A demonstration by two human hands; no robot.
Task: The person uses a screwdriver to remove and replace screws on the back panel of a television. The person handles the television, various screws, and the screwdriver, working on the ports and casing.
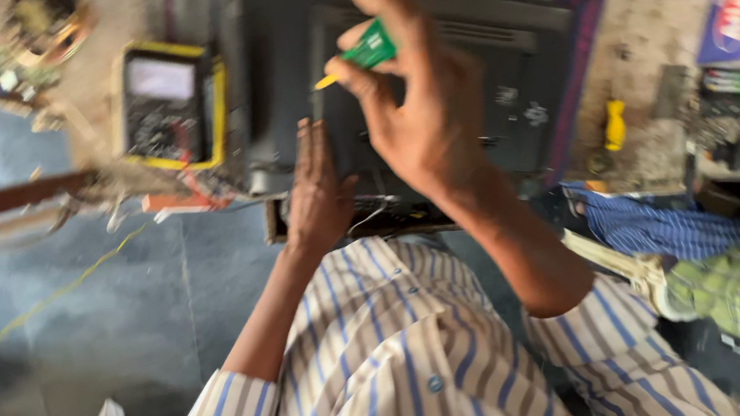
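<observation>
My right hand (418, 99) is raised above a large black device casing (502, 60) and pinches a small green tool with a yellow tip (367, 51) between thumb and fingers. Lower down, my left hand (317, 196) lies flat with fingers together on the casing's near edge, holding nothing. Both forearms come out of striped shirt sleeves. The view is blurred.
A yellow-cased multimeter (167, 106) sits left of the casing. A circuit board and parts (4, 65) lie at the top left. A yellow wire (43, 304) crosses the blue floor. Clutter, a small yellow object (614, 124) and striped cloth (673, 222) fill the right side.
</observation>
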